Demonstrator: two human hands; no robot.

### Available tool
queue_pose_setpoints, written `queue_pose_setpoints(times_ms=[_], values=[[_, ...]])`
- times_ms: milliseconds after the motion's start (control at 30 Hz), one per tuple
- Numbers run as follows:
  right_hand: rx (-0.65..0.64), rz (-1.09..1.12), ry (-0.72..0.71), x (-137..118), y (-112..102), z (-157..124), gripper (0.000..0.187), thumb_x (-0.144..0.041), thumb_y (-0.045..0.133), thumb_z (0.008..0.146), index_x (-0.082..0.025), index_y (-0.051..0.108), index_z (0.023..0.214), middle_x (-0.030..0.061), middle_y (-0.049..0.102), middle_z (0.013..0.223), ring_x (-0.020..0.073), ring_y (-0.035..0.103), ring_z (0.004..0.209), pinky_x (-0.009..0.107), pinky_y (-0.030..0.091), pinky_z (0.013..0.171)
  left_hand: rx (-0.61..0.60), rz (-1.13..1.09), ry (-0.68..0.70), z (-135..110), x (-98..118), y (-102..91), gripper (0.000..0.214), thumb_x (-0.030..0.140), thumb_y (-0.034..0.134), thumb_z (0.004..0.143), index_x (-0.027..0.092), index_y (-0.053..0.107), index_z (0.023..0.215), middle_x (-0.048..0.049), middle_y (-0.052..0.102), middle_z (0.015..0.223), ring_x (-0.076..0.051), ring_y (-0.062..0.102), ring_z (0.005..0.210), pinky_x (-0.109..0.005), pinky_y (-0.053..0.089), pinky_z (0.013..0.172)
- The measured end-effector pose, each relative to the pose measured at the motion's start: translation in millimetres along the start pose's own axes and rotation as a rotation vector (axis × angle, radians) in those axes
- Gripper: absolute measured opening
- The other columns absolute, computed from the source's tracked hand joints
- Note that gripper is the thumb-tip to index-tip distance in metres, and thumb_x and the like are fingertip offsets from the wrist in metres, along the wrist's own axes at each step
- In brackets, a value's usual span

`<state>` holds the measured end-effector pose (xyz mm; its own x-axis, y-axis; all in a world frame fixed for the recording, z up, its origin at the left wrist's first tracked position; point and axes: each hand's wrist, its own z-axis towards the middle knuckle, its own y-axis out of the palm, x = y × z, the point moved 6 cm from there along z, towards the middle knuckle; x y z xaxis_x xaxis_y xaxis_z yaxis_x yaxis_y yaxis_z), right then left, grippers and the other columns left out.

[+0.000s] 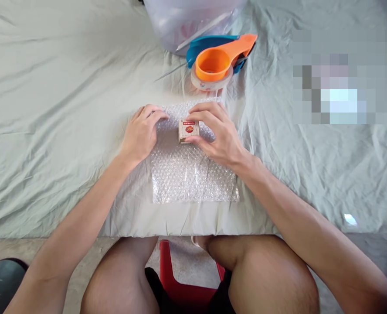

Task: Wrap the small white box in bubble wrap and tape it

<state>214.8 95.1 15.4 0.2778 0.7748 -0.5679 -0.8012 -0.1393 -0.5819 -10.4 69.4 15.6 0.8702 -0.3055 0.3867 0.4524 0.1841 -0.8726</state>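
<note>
Evidently the small box sat uncovered on the bubble wrap, which lay flat and unfolded beneath it, the right hand holding it between thumb and fingers; the left hand rested at the wrap's left edge, its grip impossible to tell; tape lay beyond on rumpled green cloth, above bare floor.

The table is draped in a wrinkled, pale grey-green cloth. On it lie a rectangular sheet of clear bubble wrap, an orange plastic tape dispenser with a roll of clear tape, a blue plastic piece whose form is unclear, and a translucent whitish plastic container.
</note>
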Motion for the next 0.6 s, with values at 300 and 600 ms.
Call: queue_pose_setpoints(times_ms=[300, 600], values=[[0.186, -0.265, 0.131, 22.3, -45.9, 1.6, 0.064, -0.074, 0.032, 0.118, -0.03, 0.079, 0.118, 0.0109, 0.079, 0.116, 0.0321, 0.076, 0.114, 0.054, 0.062, 0.106, 0.184, -0.106, -0.003, -3.0, -3.4, -5.8, 0.04, 0.015, 0.042, 0.111, 0.026, 0.079, 0.123, -0.0086, 0.08, 0.136, -0.027, 0.073, 0.129, -0.042, 0.058, 0.115], [0.213, -0.297, 0.543, 43.4, -53.9, -12.1, 0.039, -0.066, 0.06, 0.115, -0.028, 0.069, 0.119, -0.0015, 0.06, 0.063, 0.0309, 0.073, 0.083, 0.047, 0.056, 0.093, 0.388, -0.094, -0.266, -19.3, -13.5, -20.9, 0.024, 0.038, 0.06, 0.114, 0.027, 0.073, 0.132, 0.0048, 0.052, 0.064, -0.023, 0.063, 0.063, -0.038, 0.055, 0.082]])
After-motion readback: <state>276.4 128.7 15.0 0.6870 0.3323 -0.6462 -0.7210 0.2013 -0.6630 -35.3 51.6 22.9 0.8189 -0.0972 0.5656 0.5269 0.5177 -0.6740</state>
